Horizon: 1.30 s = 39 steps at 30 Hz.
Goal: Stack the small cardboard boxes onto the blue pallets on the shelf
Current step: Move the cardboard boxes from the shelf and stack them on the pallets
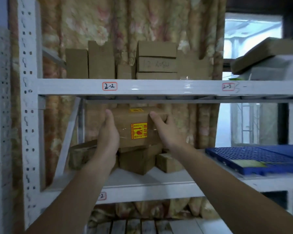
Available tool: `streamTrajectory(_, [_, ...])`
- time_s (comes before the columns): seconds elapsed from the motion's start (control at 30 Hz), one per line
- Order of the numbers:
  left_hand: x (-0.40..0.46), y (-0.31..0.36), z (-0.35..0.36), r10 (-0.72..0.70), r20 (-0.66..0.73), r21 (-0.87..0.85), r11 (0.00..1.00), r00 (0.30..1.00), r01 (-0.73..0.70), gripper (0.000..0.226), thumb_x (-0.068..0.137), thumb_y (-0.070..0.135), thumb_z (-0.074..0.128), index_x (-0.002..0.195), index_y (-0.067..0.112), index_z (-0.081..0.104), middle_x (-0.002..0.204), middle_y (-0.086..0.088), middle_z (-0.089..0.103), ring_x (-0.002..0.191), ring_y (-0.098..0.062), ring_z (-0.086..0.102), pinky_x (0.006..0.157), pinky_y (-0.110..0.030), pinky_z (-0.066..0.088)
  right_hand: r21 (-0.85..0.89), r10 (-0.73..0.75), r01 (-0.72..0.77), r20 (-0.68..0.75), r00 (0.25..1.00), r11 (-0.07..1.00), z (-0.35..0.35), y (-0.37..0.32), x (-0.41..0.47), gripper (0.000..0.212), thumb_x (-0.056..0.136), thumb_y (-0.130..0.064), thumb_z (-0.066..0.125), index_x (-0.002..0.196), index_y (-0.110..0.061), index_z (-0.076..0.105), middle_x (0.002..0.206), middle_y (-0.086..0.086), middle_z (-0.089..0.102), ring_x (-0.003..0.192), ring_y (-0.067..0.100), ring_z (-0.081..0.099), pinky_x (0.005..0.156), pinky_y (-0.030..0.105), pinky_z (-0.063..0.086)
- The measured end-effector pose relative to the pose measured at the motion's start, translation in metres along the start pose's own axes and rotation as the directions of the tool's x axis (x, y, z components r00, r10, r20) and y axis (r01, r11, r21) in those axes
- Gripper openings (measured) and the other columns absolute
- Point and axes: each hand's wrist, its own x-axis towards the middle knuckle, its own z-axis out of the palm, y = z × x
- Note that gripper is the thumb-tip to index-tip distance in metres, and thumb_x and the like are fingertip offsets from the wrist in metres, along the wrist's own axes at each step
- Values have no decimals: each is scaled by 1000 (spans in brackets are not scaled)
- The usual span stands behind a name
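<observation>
At the centre of the frame one cardboard box (pixel 134 127) with two yellow-and-red stickers sits on top of three lower boxes (pixel 137 159) on the middle shelf (pixel 142 179). Two hands hold it: the left hand (pixel 108 134) presses flat against its left side, fingers straight and pointing up; the right hand (pixel 166 130) curls its fingers over the upper right edge. Both forearms reach up from the bottom corners. One blue pallet (pixel 254 157) lies at right. About seven boxes (pixel 156 59) fill the upper shelf.
</observation>
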Motion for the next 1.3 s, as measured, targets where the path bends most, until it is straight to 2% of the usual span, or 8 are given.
streamTrajectory(0.3, [-109,-28,137,-243,210,-69,962,947,262,64,97,72,35,133,27,61,126,-4,67,112,-26,62,99,-41,47,-62,140,-155,-192,971,986,-179,30,-69,71,90,-69,53,143,-24,41,132,-2,58,115,19,56,102,38,45])
streamTrajectory(0.43, [-148,-35,200,-265,296,-88,949,918,303,42,104,57,39,121,25,60,114,-5,67,108,-15,57,102,-31,40,-48,180,-202,-286,941,978,-252,41,-90,47,94,-62,54,126,-28,43,111,-6,56,99,14,56,84,31,43])
streamTrajectory(0.63, [-169,-70,301,-261,474,-75,939,841,334,84,78,78,37,142,27,58,140,-6,62,127,-31,59,111,-57,43,-14,231,-261,-422,877,965,-342,64,-93,61,92,-67,51,141,-32,42,122,-4,57,115,22,56,104,46,46])
streamTrajectory(0.7, [-173,-73,329,-314,480,-42,924,819,379,91,68,83,42,135,24,62,130,-8,68,116,-31,66,103,-55,51,6,234,-263,-473,849,965,-367,73,-87,63,91,-68,51,142,-32,43,121,-4,57,115,23,56,108,51,44])
streamTrajectory(0.8, [-180,-65,361,-287,579,35,944,763,329,53,98,63,37,104,21,68,100,-9,74,88,-26,71,80,-44,62,25,236,-266,-549,802,964,-400,88,-77,61,92,-67,50,140,-30,44,127,1,57,117,24,55,107,50,44])
streamTrajectory(0.93, [-177,-72,409,-227,665,122,973,712,196,42,108,45,30,105,19,63,95,-6,68,79,-16,64,59,-29,46,25,235,-284,-636,735,958,-439,103,-63,69,82,-73,51,137,-32,45,126,4,58,115,27,57,104,53,46])
streamTrajectory(1.13, [-180,-79,472,-185,700,106,982,690,156,33,109,46,34,85,32,52,84,11,49,74,-3,46,65,-29,36,29,227,-289,-698,680,957,-506,120,-42,55,86,-65,54,127,-28,51,114,3,62,105,24,60,99,48,50])
streamTrajectory(1.3, [-184,-92,522,-167,722,82,984,671,157,25,104,50,46,115,28,50,89,14,49,77,1,42,89,-34,32,61,243,-276,-680,692,959,-563,138,-27,45,92,-58,50,123,-26,55,112,7,65,104,25,61,96,44,50])
